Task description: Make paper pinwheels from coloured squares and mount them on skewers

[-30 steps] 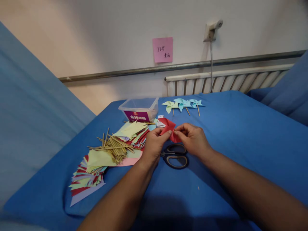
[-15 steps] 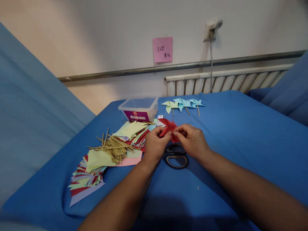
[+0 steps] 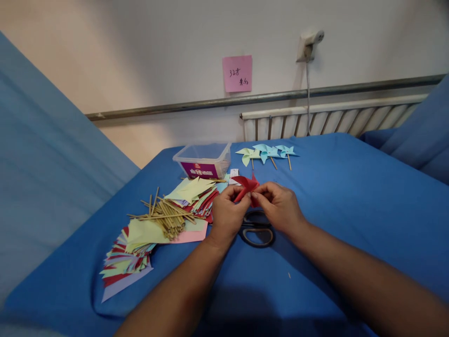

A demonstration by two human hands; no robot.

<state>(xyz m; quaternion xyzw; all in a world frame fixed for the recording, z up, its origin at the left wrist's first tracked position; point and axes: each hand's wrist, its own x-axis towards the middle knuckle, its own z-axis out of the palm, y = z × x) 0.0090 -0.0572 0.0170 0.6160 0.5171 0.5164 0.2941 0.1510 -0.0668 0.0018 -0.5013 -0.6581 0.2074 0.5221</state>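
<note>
A red paper pinwheel, its corners folded in, is held up between both hands. My left hand is closed and pinches its left side near the centre. From the other side, my right hand pinches the paper with thumb and fingers, close to the left thumb. Whether a pin or stick sits at the pinwheel's centre is hidden by the fingers. Beneath the hands, black-handled scissors lie on the blue cloth; their blades are hidden behind the left hand.
Left of the hands lie cut coloured papers, a pile of thin sticks and more fanned papers. Behind them stands a clear plastic box. Three finished pinwheels lie near the wall. Blue curtains hang at both sides.
The red pinwheel has tilted slightly, its left blade narrower to view, and both hands have shifted a little while still pinching it. Everything else stays in place.
</note>
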